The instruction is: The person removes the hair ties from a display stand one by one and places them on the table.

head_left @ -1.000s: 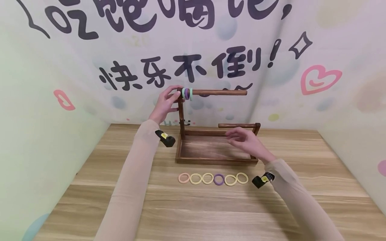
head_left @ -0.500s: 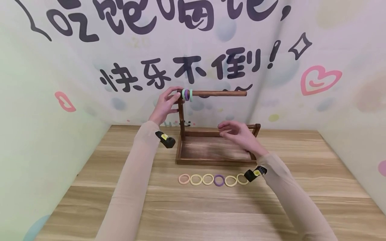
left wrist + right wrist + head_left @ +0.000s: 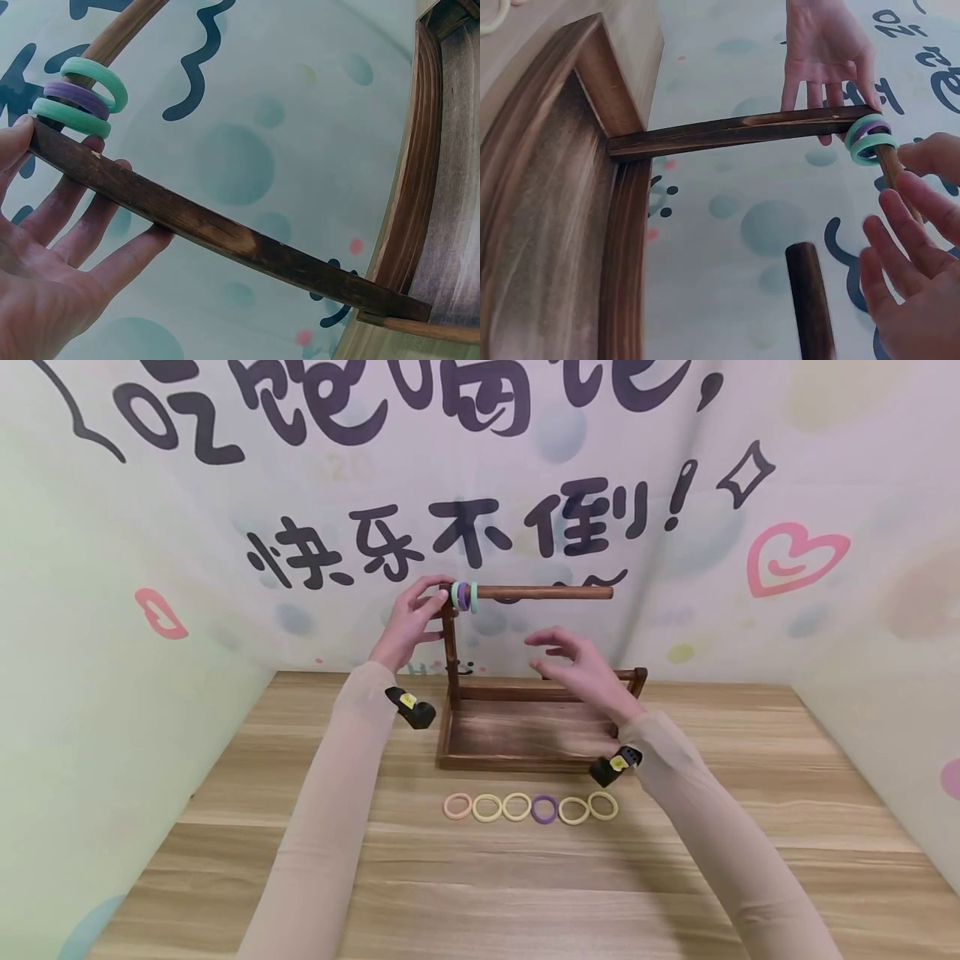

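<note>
My left hand [image 3: 408, 620] holds the top of the upright post [image 3: 187, 214] of a dark wooden rack, thumb at the near side and fingertips behind it. Close to that thumb, two mint rings and a purple ring [image 3: 75, 95] hang on the rack's upper bar [image 3: 551, 592]. My right hand [image 3: 581, 672] is in the air below this bar, fingers spread and slightly bent, holding nothing. In the right wrist view its fingers [image 3: 900, 266] overlap the upper bar near the rings. The lower bar [image 3: 626, 675] is partly hidden behind the right hand.
The rack's shallow tray base [image 3: 540, 764] stands on the wooden table [image 3: 480, 893]. In front of it lies a row of rings: a pink ring [image 3: 458, 807], several yellow rings [image 3: 517, 807] and a purple ring [image 3: 544, 810]. A printed cloth [image 3: 375, 468] hangs behind.
My right hand has risen and moved left, from by the lower bar to nearer the upper bar, its fingers spreading. The left hand and the rings have stayed in place.
</note>
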The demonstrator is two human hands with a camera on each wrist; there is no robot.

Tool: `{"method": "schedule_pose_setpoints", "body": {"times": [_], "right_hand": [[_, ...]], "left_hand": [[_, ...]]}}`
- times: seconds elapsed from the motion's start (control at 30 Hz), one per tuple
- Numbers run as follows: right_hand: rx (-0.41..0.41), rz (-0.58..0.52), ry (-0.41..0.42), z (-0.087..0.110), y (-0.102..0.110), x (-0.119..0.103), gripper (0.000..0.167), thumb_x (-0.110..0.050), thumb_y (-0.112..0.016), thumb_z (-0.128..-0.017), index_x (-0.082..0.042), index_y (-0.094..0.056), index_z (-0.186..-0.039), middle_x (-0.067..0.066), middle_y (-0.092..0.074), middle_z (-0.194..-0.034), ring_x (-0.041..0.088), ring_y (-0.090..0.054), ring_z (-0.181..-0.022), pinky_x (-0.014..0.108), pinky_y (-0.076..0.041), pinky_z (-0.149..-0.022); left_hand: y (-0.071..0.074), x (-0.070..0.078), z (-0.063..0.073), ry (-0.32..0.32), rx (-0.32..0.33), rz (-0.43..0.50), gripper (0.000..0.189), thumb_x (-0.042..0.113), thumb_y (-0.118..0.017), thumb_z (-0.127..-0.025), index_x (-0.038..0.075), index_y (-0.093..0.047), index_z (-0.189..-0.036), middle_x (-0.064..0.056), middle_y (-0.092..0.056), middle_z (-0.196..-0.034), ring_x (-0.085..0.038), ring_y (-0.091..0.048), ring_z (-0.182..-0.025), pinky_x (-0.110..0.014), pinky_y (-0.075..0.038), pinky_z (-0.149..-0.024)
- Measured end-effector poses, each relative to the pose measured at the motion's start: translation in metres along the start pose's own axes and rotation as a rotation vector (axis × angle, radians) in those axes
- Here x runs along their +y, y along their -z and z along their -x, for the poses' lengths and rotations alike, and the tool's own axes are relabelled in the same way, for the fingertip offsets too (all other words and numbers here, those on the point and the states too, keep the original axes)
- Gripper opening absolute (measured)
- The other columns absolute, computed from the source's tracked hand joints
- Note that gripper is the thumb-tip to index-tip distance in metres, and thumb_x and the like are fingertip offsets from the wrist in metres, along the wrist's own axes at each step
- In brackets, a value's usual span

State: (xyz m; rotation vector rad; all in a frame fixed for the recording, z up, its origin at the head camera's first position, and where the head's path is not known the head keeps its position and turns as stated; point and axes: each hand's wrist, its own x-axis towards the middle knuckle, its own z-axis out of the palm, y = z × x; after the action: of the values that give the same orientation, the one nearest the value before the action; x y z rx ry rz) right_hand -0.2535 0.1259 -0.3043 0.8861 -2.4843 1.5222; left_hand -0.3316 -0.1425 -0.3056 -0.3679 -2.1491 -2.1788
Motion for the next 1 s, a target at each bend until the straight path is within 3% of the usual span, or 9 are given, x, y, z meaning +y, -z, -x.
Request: {"method": "schedule_pose_setpoints", "body": {"times": [0.23, 0.47, 0.63, 1.0], "right_hand": [[0.078, 0.03, 0.11, -0.025, -0.003, 0.019, 0.034, -0.003, -0.065, -0.09, 0.003, -0.059, -0.123, 0.016, -0.06, -0.125, 0.027, -0.048, -0.123, 0.043, -0.034, -0.106], [0.121, 0.037, 0.139, -0.039, -0.002, 0.012, 0.034, -0.003, -0.067, -0.089, -0.001, -0.061, -0.123, 0.012, -0.06, -0.126, 0.024, -0.048, -0.123, 0.038, -0.031, -0.108], [0.11, 0.068, 0.148, -0.047, -0.002, -0.002, 0.034, -0.004, -0.065, -0.091, 0.003, -0.06, -0.124, 0.016, -0.06, -0.126, 0.026, -0.048, -0.124, 0.042, -0.031, -0.108], [0.039, 0.065, 0.153, -0.07, -0.003, -0.018, 0.038, -0.02, -0.067, -0.092, -0.012, -0.061, -0.128, -0.003, -0.061, -0.126, 0.015, -0.051, -0.12, 0.037, -0.043, -0.097]], "left_hand": [[0.0, 0.001, 0.001, 0.005, 0.007, 0.003, 0.027, 0.02, -0.054, -0.101, 0.016, -0.058, -0.127, -0.017, -0.062, -0.119, -0.031, -0.062, -0.104, -0.057, -0.049, -0.087], [0.0, 0.002, 0.002, 0.011, 0.001, 0.002, 0.027, 0.02, -0.053, -0.101, 0.015, -0.057, -0.127, -0.017, -0.061, -0.12, -0.031, -0.061, -0.107, -0.057, -0.048, -0.088], [0.0, 0.001, 0.002, 0.009, -0.001, -0.001, 0.027, 0.02, -0.053, -0.101, 0.015, -0.057, -0.127, -0.016, -0.06, -0.12, -0.032, -0.06, -0.108, -0.058, -0.048, -0.088], [-0.001, 0.005, 0.003, 0.004, 0.001, -0.004, 0.027, 0.02, -0.053, -0.101, 0.015, -0.057, -0.127, -0.016, -0.061, -0.12, -0.032, -0.061, -0.108, -0.057, -0.048, -0.087]]}}
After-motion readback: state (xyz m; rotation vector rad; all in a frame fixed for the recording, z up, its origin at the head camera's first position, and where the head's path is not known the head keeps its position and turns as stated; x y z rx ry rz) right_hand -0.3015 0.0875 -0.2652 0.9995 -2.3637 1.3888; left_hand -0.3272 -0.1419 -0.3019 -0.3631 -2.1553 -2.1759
